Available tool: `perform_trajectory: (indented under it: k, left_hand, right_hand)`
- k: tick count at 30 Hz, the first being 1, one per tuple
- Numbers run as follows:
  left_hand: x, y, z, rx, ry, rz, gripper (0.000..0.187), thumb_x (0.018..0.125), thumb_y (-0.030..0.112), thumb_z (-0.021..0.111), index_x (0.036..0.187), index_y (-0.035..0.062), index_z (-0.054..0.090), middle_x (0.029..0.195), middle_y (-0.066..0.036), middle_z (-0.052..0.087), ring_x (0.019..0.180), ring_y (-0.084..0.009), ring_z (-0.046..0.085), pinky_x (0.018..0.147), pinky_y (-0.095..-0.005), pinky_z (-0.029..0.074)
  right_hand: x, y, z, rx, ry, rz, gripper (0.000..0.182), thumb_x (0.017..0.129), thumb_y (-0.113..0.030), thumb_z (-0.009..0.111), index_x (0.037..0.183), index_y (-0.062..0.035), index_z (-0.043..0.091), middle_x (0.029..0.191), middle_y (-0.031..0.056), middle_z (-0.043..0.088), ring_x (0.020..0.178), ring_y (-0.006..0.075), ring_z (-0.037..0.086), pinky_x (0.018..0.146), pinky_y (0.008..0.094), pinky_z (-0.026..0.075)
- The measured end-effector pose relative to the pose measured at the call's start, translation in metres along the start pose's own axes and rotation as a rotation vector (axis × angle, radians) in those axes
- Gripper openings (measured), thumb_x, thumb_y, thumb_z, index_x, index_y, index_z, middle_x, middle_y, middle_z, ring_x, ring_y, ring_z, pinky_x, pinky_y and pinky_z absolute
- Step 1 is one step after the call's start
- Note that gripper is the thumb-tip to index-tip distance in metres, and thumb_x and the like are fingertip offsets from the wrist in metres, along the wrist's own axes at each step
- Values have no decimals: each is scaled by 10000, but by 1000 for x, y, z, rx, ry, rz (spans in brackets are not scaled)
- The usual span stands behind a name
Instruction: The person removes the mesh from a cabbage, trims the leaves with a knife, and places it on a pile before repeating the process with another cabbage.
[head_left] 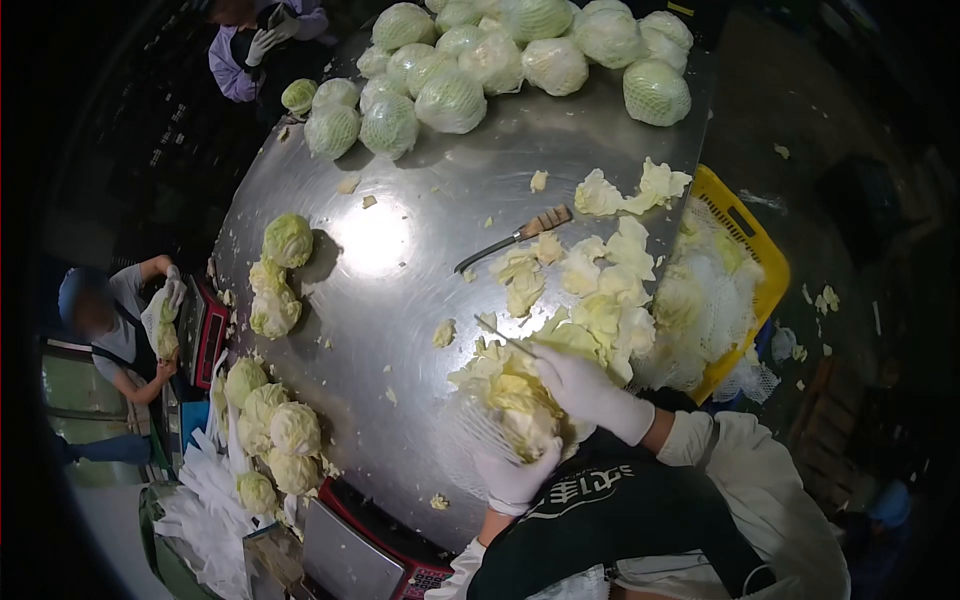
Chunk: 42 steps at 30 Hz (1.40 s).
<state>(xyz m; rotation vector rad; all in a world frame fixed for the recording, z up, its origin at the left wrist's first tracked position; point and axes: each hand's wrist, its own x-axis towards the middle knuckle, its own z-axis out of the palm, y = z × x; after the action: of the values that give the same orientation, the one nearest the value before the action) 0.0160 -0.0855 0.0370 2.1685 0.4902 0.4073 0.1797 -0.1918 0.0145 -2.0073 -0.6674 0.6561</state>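
A cabbage (521,405) with loosened pale leaves is at the near edge of the metal table, partly wrapped in white mesh netting (465,425). My gloved left hand (520,475) cups it from below. My gloved right hand (588,388) is closed above it around a thin knife (503,335), whose narrow blade points up and left; the handle is hidden in the fist. Loose cabbage leaves (610,275) lie beside and beyond my right hand. Another knife (513,240), with a wrapped handle and a curved dark blade, lies farther off on the table.
Netted cabbages (450,100) crowd the far end of the metal table (375,320). Bare cabbages (293,430) sit at left, by a red scale (350,550). A yellow basket (770,270) of netted cabbage stands at right. One co-worker (130,330) handles a cabbage; another (265,45) stands beyond.
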Motion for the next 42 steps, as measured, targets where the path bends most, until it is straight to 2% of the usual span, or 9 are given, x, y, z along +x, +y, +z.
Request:
perform_trajectory:
  k: [7,8,13,19,20,21,23,33,42]
  left_hand:
    - [-42,-62,-19,-157,329,-263,975,673,290,900,1408,-19,339,1361,-184,391,1245,-323,439,1096,-460,373]
    - [-42,-69,-28,-240,375,-355,917,764,241,849,1457,-15,306,1346,-181,411,1246,-300,438,1097,-435,372]
    - [-44,-24,-38,-469,329,-484,813,889,114,731,1530,-22,250,1285,-151,483,1099,-234,524,1012,-354,441]
    - [-19,5,-48,404,80,-59,722,780,254,863,1388,43,534,1113,-180,503,930,-310,523,837,-424,451]
    - [-16,5,-47,403,50,-234,703,717,297,901,1277,22,577,1349,-280,446,1228,-419,483,1036,-451,413]
    - [-6,8,-48,396,47,-229,703,717,297,901,1277,22,577,1349,-280,446,1228,-419,483,1036,-451,413]
    - [15,18,-51,621,84,188,627,686,326,921,1137,34,599,1427,-313,402,1330,-466,421,1092,-466,377]
    - [27,0,-18,223,99,142,664,667,341,930,1142,50,569,1352,-275,477,1210,-458,509,1006,-511,431]
    - [26,-6,-6,391,118,229,642,690,323,894,1194,98,566,1309,-168,525,1139,-405,462,987,-527,386]
  right_hand:
    - [4,0,-22,286,-55,60,475,1045,-247,479,1474,-46,439,1124,192,696,871,263,688,786,398,521]
    - [-4,-9,-37,267,-163,96,512,1044,-218,478,1521,-60,375,1283,192,636,1047,230,663,903,380,505]
    - [-38,-11,-6,216,-306,-214,555,1053,-289,465,1510,4,351,1421,302,492,1311,379,518,1088,417,412]
    - [-25,-8,-6,140,-293,-194,569,1058,-287,459,1480,81,352,1453,328,448,1361,419,456,1114,417,387]
    - [-26,-8,-11,146,-282,-185,565,1060,-289,458,1476,81,363,1463,322,443,1369,413,450,1123,412,376]
    - [-26,-5,-12,140,-277,-182,565,1060,-289,458,1476,81,363,1463,322,443,1369,413,450,1123,412,376]
    - [-26,3,-12,183,-248,-171,562,1063,-295,455,1473,80,371,1472,317,440,1370,405,453,1126,408,373]
    - [-45,-17,-27,-77,-257,-162,613,1048,-336,441,1534,8,294,1565,293,303,1203,459,564,1031,453,459]
    - [-13,-19,-20,-153,-230,-120,562,1038,-311,454,1512,-27,350,1474,219,452,1037,428,638,897,472,515]
